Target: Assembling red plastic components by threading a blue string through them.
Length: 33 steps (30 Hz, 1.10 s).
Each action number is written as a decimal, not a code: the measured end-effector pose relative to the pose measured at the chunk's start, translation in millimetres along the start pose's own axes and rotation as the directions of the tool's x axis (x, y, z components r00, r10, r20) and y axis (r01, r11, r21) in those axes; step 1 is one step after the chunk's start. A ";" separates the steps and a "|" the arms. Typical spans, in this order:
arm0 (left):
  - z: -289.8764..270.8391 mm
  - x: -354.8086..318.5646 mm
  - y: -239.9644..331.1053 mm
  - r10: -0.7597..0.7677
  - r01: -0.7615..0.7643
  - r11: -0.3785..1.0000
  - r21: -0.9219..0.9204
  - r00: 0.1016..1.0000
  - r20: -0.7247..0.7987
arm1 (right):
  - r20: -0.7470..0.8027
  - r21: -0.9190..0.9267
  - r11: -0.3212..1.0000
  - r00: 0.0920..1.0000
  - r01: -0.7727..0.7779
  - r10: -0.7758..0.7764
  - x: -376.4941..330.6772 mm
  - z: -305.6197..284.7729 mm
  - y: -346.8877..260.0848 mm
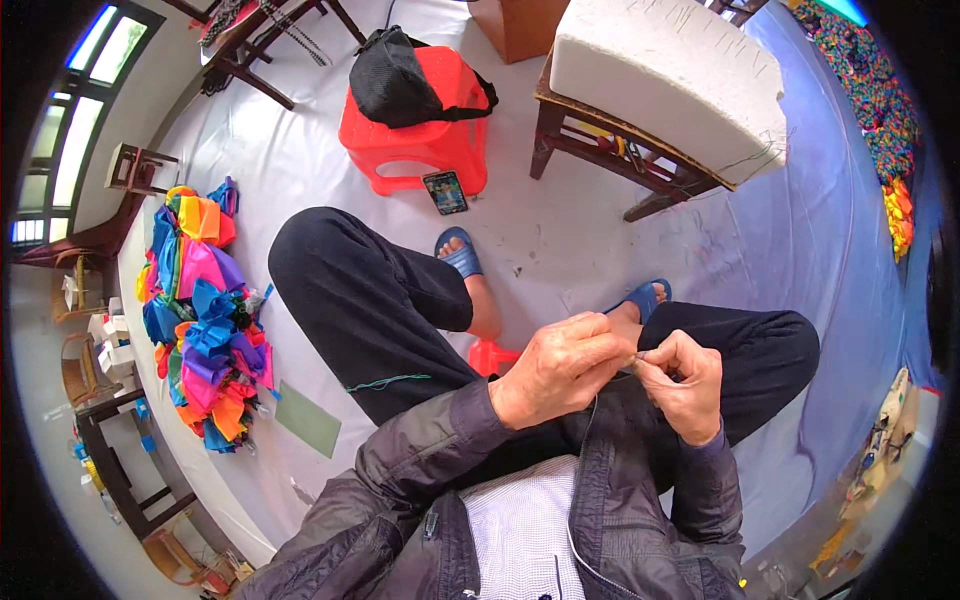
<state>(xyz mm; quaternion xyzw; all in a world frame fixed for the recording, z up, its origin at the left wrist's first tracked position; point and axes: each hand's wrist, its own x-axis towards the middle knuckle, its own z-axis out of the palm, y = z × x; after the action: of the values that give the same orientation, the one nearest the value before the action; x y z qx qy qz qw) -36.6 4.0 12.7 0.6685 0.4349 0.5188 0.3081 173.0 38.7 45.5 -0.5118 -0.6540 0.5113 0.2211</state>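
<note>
Above my lap, my left hand [562, 370] and my right hand [688, 384] are brought together, their fingertips almost touching. Both are closed in a pinch. Whatever lies between the fingers is too small to make out. A few strands of green thread [388, 382] lie across my left thigh, over the dark trousers. Partly hidden behind my left hand, something red [490, 356] shows low between my legs.
A red plastic stool [400, 155] carries a black bag [395, 85]; a phone [445, 192] leans against it. Thin pins or wires stick out of a white foam block [665, 75] on a wooden stool [625, 155]. Colourful fabric [205, 310] is heaped at left beside a green sheet [307, 420].
</note>
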 end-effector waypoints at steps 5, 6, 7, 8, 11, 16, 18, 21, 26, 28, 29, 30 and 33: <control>4.9 -2.0 2.0 -0.025 0.026 0.998 -0.050 0.999 0.023 | -0.021 0.070 0.998 1.000 0.012 -0.010 -4.3 0.3 0.0; 2.9 -1.2 2.3 -0.032 0.032 0.999 -0.037 0.999 0.014 | -0.012 0.014 0.998 0.998 0.060 -0.060 -1.4 0.2 -2.2; -0.7 0.4 2.2 -0.039 0.039 0.999 -0.028 0.999 0.006 | 0.001 -0.044 0.993 0.994 0.106 -0.106 1.4 0.8 -3.8; -1.3 0.4 3.7 -0.045 0.045 0.999 -0.025 0.999 -0.003 | -0.010 -0.065 0.995 0.997 0.077 -0.078 1.9 1.5 -4.0; -5.8 -2.4 3.7 -0.104 0.104 0.995 -0.014 0.995 -0.005 | 0.018 0.045 0.998 0.999 0.038 -0.039 4.1 4.6 -4.6; -1.2 -2.2 1.8 -0.148 0.148 0.988 -0.052 0.989 0.010 | 0.054 0.243 0.966 0.996 -0.088 0.077 2.1 2.9 -5.2; 0.5 -1.7 2.0 -0.156 0.156 0.986 -0.064 0.988 0.014 | 0.085 0.248 0.961 0.991 -0.118 0.100 0.9 0.9 -4.7; 0.9 -3.1 0.9 -0.159 0.160 0.985 -0.061 0.987 0.016 | 0.092 0.275 0.952 0.989 -0.133 0.112 0.3 2.0 -2.4; 2.0 -4.4 -0.8 -0.143 0.144 0.988 -0.049 0.990 0.012 | 0.110 0.270 0.952 0.987 -0.143 0.117 1.1 1.2 -3.7; 1.8 -4.5 -0.1 -0.138 0.139 0.989 -0.052 0.990 0.009 | 0.118 0.298 0.942 0.985 -0.155 0.125 2.0 0.6 -6.9; 0.7 -4.0 1.5 -0.154 0.155 0.986 -0.056 0.988 0.028 | 0.126 0.326 0.931 0.983 -0.166 0.131 2.5 0.2 -8.5; -0.5 -3.3 3.3 -0.169 0.172 0.983 -0.060 0.984 0.046 | 0.134 0.353 0.919 0.982 -0.176 0.137 2.6 -0.1 -9.2; -2.4 -2.3 5.8 -0.191 0.195 0.979 -0.063 0.980 0.059 | 0.129 0.363 0.919 0.985 -0.154 0.114 1.6 -1.0 -8.2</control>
<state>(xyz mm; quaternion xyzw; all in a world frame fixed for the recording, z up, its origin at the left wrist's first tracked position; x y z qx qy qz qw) -37.6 -0.7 17.5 0.6257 0.4715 0.4830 0.3910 169.6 40.9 52.8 -0.4765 -0.5195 0.6662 0.2435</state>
